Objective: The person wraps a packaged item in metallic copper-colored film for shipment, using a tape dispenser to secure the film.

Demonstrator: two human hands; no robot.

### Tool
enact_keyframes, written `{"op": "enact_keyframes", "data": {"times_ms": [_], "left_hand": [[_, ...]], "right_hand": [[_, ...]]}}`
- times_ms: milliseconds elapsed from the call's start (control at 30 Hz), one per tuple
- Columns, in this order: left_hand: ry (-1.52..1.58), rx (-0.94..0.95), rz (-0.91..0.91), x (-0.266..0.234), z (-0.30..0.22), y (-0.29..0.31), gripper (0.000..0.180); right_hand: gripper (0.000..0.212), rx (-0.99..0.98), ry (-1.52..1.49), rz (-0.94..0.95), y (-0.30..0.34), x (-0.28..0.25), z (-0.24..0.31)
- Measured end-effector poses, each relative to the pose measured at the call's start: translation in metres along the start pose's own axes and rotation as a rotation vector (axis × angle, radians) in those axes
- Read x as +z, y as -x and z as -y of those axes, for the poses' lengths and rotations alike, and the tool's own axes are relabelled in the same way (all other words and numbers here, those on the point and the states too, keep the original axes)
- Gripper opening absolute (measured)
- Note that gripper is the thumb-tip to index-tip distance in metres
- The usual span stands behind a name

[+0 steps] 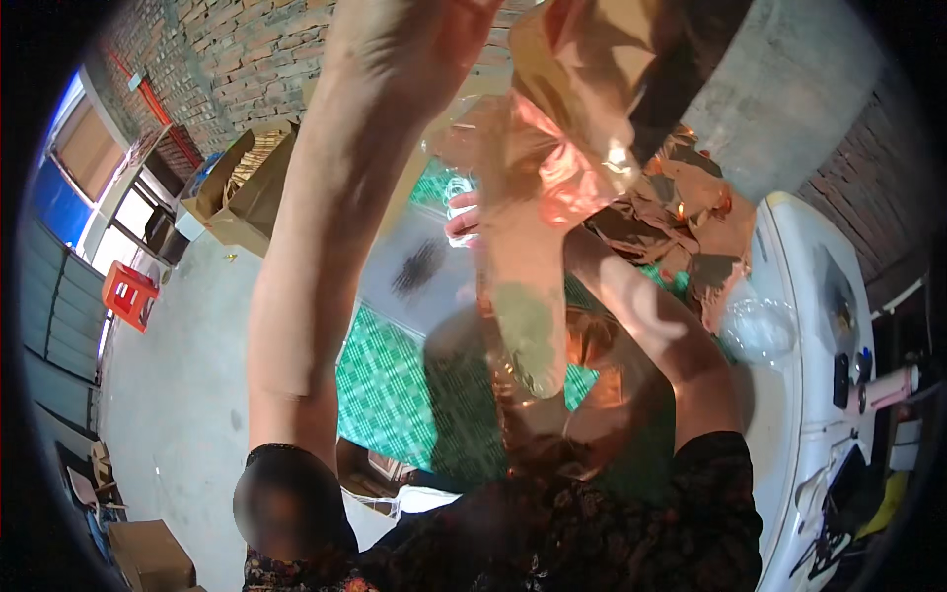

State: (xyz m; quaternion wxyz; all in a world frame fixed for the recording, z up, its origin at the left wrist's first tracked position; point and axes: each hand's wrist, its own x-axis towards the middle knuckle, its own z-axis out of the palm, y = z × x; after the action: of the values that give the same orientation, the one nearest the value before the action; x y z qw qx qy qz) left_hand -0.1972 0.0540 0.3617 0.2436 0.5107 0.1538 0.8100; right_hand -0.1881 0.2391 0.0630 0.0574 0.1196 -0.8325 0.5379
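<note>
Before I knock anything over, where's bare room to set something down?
The green checked cloth shows bare between your left forearm and the copper film; the floor too, between that forearm and the red stool. It's crowded right of your right forearm: crumpled film, a plastic bundle.

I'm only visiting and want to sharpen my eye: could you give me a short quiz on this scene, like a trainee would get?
1. On which side of the picture is the red stool?
2. True or false: the shiny copper-coloured film partly hides the right hand.
3. What pattern does the green sheet have: (a) dots, (b) checks, (c) none?

Key: 1. Left. 2. True. 3. b.
</note>
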Motion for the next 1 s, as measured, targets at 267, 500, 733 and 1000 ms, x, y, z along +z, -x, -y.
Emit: {"op": "enact_keyframes", "data": {"times_ms": [267,500,733,1000], "left_hand": [[0.054,-0.031,0.055,0.038,-0.031,0.046,0.032],[-0.33,-0.064,-0.08,0.014,-0.012,0.14,0.029],[-0.79,-0.217,-0.037,0.02,0.021,0.288,0.02],[-1.08,-0.316,0.082,0.047,0.075,0.387,0.021]], "right_hand": [[0.058,-0.116,-0.654,-0.104,0.136,-0.021,0.11],[0.043,0.285,-0.575,-0.219,0.213,-0.063,0.123],[0.022,0.695,-0.018,-0.134,0.222,-0.114,0.113],[0.032,0.434,0.776,0.116,0.202,-0.089,0.023]]}}
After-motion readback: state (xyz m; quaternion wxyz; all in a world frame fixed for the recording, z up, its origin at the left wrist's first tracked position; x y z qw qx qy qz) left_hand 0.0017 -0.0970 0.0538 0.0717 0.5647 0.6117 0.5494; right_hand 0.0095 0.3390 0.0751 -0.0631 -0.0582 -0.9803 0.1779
